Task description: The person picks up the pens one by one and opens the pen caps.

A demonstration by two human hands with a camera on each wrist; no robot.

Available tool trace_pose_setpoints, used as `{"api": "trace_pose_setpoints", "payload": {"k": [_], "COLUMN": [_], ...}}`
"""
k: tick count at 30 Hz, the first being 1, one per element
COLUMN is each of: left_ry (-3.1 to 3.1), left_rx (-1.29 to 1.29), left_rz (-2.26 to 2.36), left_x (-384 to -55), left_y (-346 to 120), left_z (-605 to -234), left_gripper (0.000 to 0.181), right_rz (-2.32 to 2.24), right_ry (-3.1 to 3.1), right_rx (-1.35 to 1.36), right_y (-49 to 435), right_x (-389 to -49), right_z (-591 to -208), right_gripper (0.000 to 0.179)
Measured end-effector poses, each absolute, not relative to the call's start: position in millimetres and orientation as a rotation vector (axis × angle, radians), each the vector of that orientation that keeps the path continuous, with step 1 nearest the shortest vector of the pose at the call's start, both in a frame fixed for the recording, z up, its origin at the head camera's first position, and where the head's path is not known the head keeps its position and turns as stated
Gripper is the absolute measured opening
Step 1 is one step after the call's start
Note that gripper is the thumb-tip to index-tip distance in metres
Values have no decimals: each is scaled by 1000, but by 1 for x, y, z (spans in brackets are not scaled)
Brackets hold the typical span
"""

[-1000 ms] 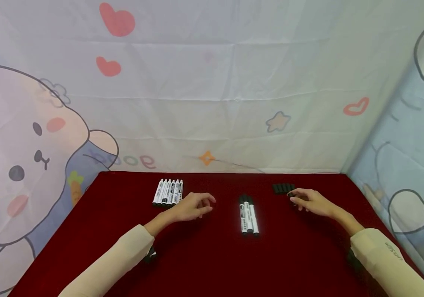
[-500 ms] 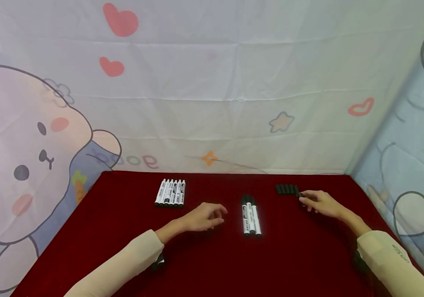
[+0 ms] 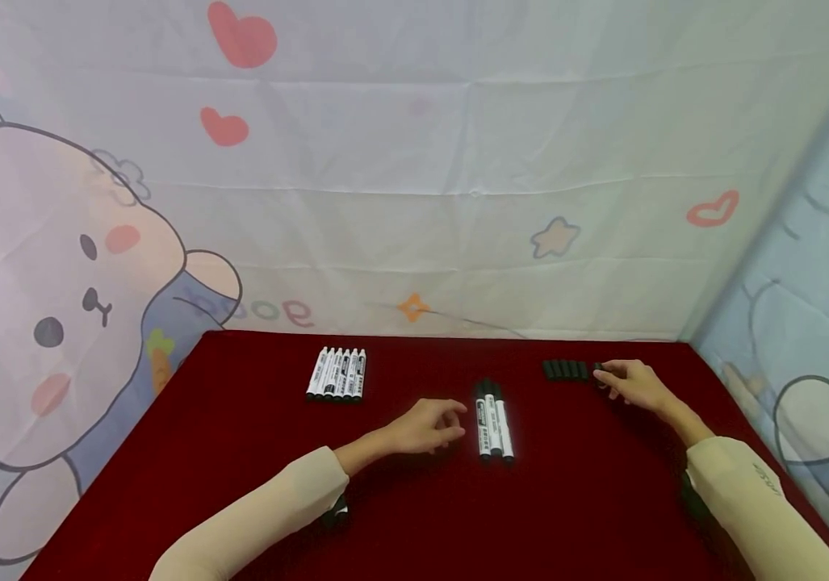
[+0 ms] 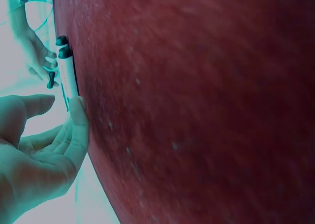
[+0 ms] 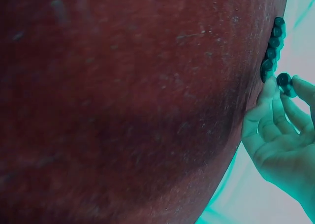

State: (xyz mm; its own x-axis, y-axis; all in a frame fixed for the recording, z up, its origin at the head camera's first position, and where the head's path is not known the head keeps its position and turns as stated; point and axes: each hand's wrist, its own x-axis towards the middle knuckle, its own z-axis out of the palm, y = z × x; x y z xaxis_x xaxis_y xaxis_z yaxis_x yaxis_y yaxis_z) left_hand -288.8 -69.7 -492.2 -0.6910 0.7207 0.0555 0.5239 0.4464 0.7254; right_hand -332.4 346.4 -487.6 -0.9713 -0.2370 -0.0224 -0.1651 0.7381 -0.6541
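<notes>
Between thumb and fingertips, my right hand (image 3: 635,386) pinches a small black marker cap (image 5: 285,80). That cap is just right of a row of several black caps (image 3: 565,370) standing side by side at the back right of the red table. My left hand (image 3: 424,426) hovers with loosely bent fingers and nothing in them. Its fingertips point at three white markers (image 3: 494,428) with black ends, lying side by side in the middle. In the left wrist view the thumb is apart from the fingers, and a marker (image 4: 68,76) shows beyond them.
Several white markers (image 3: 337,375) lie in a neat row at the back left. A dark object (image 3: 337,510) is partly hidden under the left sleeve, another dark patch (image 3: 693,499) under the right one. A printed cloth (image 3: 385,202) hangs behind the table.
My left hand has moved right, away from the back-left markers and closer to the three in the middle. My right hand, still pinching the cap, has shifted slightly right and farther back.
</notes>
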Motion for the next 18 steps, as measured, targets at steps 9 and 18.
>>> {"api": "trace_pose_setpoints", "payload": {"k": [9,18], "left_ry": [2447,2450], "left_rx": [947,828], "left_rz": [1140,1234], "left_x": [-285,-284], "left_y": [-53,-41], "left_z": [-498,-496], "left_gripper": [43,48], "right_rz": [-1081,-992], "right_ry": [2864,2966], "right_rx": [-245,-272], "right_y": [344,331], "right_x": [-345,-351], "right_z": [-495,-497], "right_gripper": [60,53]}}
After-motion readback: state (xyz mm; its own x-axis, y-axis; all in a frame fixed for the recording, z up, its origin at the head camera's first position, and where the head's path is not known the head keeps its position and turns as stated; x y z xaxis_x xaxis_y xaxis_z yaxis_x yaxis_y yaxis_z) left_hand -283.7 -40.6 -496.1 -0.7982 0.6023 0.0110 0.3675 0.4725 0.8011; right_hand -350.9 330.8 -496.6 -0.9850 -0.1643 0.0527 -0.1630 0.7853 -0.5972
